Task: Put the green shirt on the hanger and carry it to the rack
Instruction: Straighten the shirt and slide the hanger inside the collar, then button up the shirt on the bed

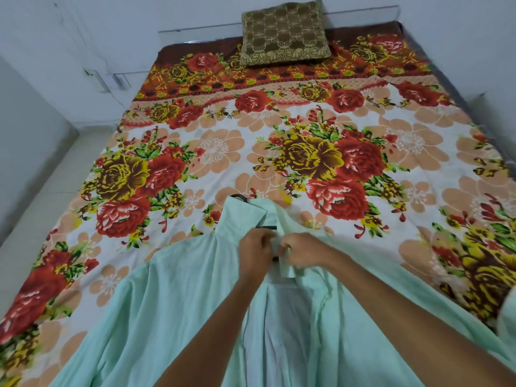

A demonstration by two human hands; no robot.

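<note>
The green shirt [167,303] is lying open on the bed [307,169], just short of the hanger [240,197]. Left hand [255,251] and right hand [300,251] are each pinching its placket below the collar. If either grip slips, the shirt risks sliding off the hanger.

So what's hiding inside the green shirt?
A black hanger. Only its hook by the collar and a short bar near the left hand and right hand peek out. The green shirt covers the rest, so its shape stays hidden.
</note>
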